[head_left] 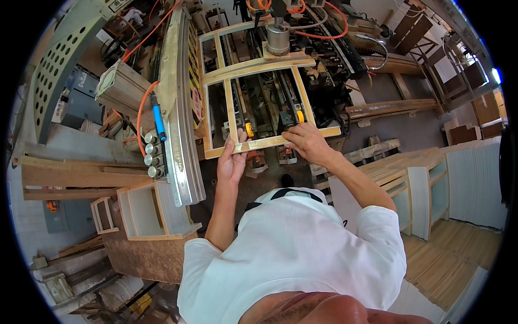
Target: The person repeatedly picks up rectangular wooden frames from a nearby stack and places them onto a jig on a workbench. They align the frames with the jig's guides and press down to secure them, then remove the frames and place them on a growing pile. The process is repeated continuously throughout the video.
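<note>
A light wooden frame with crossbars lies over the bed of a machine in front of me. My left hand holds its near rail toward the left corner, palm up, with the fingers coming up around the edge. Further right on the same rail, my right hand grips from above, its fingertips bent over the wood. A yellow round part of the machine shows inside the frame near my left hand. Another yellow part sits just beyond my right hand. Above the frame's middle crossbar hangs a metal cylinder.
A metal beam runs along the machine's left side, with a blue air gun on an orange hose beside it. Stacked frames stand at the lower left. Tall stacks of white-edged frames fill the right. A wooden pallet lies on the floor.
</note>
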The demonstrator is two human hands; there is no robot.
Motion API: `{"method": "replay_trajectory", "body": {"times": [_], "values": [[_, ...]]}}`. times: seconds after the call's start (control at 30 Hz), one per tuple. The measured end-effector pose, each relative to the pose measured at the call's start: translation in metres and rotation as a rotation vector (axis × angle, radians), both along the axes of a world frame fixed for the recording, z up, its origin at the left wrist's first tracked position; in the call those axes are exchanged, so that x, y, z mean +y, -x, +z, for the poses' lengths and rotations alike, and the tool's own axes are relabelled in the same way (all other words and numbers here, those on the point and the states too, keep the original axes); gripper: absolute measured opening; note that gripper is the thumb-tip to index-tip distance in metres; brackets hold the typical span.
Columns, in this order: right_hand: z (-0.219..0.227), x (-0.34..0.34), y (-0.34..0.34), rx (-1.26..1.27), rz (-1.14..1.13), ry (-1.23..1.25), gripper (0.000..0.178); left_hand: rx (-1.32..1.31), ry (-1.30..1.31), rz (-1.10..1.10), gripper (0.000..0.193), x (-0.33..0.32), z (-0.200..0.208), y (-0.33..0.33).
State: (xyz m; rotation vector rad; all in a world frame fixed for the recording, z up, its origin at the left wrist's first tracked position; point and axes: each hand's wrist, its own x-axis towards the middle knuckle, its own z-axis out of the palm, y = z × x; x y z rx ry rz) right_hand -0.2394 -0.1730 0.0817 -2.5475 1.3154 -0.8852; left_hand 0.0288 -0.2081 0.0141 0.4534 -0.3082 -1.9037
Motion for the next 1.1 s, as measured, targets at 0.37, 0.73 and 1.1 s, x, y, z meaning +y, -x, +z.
{"method": "replay_trajectory", "body": {"times": [0.37, 0.73, 1.1], "values": [[-0.009, -0.019, 0.007, -0.025, -0.004, 0.009, 0.029, -0.019, 0.0, 0.061, 0.045, -0.009, -0.006, 0.005], [-0.008, -0.084, 0.001, 0.104, -0.027, 0.176, 0.03, -0.009, -0.023, 0.177, 0.039, -0.079, -0.003, 0.024], [0.01, -0.247, -0.02, 0.691, 0.015, 0.474, 0.009, -0.176, -0.049, 0.188, 0.043, -0.11, 0.036, 0.056]]}}
